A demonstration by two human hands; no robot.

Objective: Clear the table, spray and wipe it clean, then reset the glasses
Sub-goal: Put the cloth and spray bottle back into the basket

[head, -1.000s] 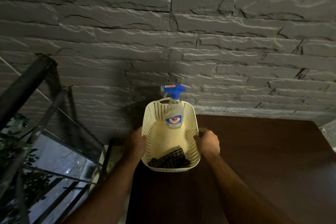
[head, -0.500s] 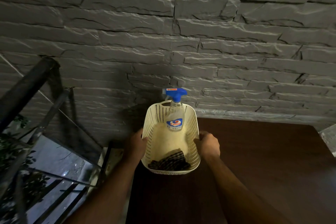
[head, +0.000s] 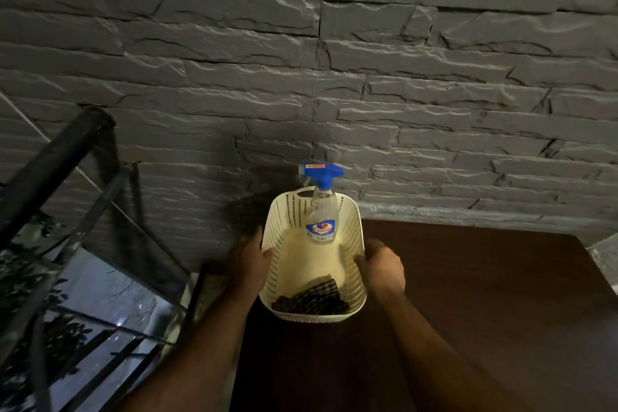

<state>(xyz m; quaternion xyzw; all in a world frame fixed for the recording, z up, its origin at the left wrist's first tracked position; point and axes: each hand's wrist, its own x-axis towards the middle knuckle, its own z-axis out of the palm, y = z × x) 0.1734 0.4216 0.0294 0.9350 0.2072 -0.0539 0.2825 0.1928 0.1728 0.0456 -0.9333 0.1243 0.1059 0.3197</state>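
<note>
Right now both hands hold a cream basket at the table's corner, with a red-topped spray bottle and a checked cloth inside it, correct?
Nearly. The spray bottle has a blue top, not red, as the head view shows. The rest holds: left hand and right hand hold the cream basket at the table corner, with the checked cloth inside it.

Two bare forearms reach up from the bottom edge of the head view, each ending in a hand: the left hand (head: 249, 262) and the right hand (head: 383, 266). No sleeve, cuff or glove covers either arm as far as the frame shows them. Neither wrist carries a watch, band or bracelet, and no ring can be made out on the fingers in the dim light. The knuckles of the right one show as rounded bumps.
</note>
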